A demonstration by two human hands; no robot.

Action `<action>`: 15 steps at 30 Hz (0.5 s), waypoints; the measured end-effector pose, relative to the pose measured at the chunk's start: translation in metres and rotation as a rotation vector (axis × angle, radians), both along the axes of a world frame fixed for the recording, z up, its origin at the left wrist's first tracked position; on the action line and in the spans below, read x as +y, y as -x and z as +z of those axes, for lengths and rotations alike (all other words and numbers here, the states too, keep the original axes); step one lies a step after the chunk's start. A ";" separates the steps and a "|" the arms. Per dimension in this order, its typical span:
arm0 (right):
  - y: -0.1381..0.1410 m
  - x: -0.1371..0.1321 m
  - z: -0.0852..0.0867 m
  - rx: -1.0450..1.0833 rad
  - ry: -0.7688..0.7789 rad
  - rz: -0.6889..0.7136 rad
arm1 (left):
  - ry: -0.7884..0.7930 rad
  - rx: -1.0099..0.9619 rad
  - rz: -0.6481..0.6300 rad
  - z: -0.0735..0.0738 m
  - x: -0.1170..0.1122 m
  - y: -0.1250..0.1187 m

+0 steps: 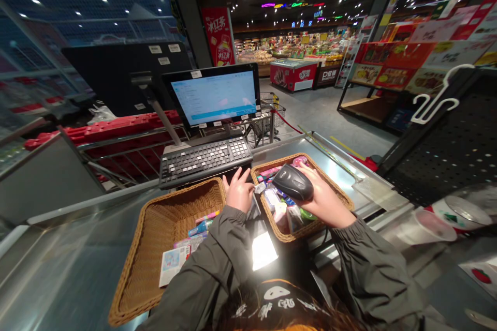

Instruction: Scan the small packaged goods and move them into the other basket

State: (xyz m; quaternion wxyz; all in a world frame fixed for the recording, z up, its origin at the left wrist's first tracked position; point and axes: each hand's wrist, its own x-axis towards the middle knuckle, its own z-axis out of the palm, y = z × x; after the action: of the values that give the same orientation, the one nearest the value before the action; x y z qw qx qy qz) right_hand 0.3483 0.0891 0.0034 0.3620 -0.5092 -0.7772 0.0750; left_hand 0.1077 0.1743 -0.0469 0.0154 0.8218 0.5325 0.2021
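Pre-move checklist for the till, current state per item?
1. Grip on scanner: ok, the right hand wraps it.
2. Scanner over right basket: ok, it hangs above the packets piled there.
3. Left hand free: cannot tell, it lies at the front edge of the keyboard with its palm hidden.
4. Room in left basket: ok, mostly bare.
5. Screen on: ok, lit; text too small to read.
6. Scanner window aimed at a packet: cannot tell, its underside is hidden.
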 end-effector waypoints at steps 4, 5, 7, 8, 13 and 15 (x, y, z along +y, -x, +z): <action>0.001 0.000 -0.001 -0.020 -0.011 0.012 | -0.049 -0.005 -0.038 0.006 0.003 0.015; 0.002 0.000 -0.001 -0.021 -0.012 0.014 | -0.046 -0.011 -0.037 0.008 0.004 0.019; 0.003 0.000 0.000 -0.019 -0.013 0.018 | -0.021 -0.030 -0.032 0.013 0.004 0.025; 0.004 0.000 0.000 -0.018 -0.014 0.021 | -0.001 -0.045 -0.030 0.017 0.004 0.028; 0.008 -0.001 0.002 -0.039 -0.014 0.044 | 0.066 -0.148 -0.037 0.036 0.001 0.038; 0.010 -0.001 0.003 -0.048 -0.023 0.055 | 0.061 -0.188 -0.051 0.042 0.000 0.041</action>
State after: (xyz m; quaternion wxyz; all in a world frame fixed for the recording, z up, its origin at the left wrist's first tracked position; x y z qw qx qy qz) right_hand 0.3383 0.0881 0.0066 0.3469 -0.4852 -0.8001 0.0640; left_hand 0.0666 0.1743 -0.0054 0.0956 0.8116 0.5136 0.2615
